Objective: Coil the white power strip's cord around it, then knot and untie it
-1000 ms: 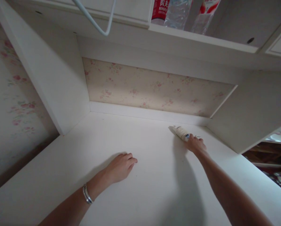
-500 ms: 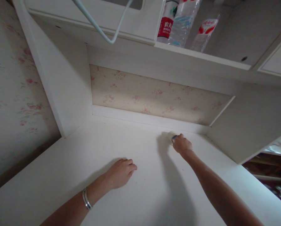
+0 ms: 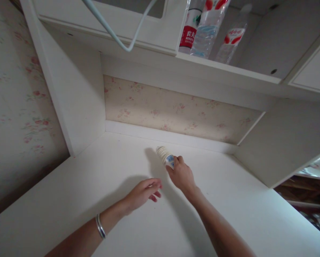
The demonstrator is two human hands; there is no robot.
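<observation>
My right hand (image 3: 181,175) is closed round the printed end of a stack of white paper cups (image 3: 164,155). Ribbed rims point away from me toward the back left, and blue print shows beside my fingers. The stack is tilted over the white tabletop (image 3: 117,160), casting a shadow; whether it touches the surface I cannot tell. To its lower left, my left hand (image 3: 145,192) is raised slightly, fingers loosely curled and apart, with nothing in it. A silver bangle (image 3: 100,226) circles the left wrist.
White side panels (image 3: 76,96) and a flowered wall strip (image 3: 160,107) bound the back. Overhead, a shelf (image 3: 229,67) holds bottles, one a clear bottle (image 3: 231,41). A pale loop of cable or tube (image 3: 129,47) hangs in front of the cupboard.
My right hand has brought the cup stack leftward and nearer, turning its side into view. My left hand has lifted and its fingers have spread from the tabletop.
</observation>
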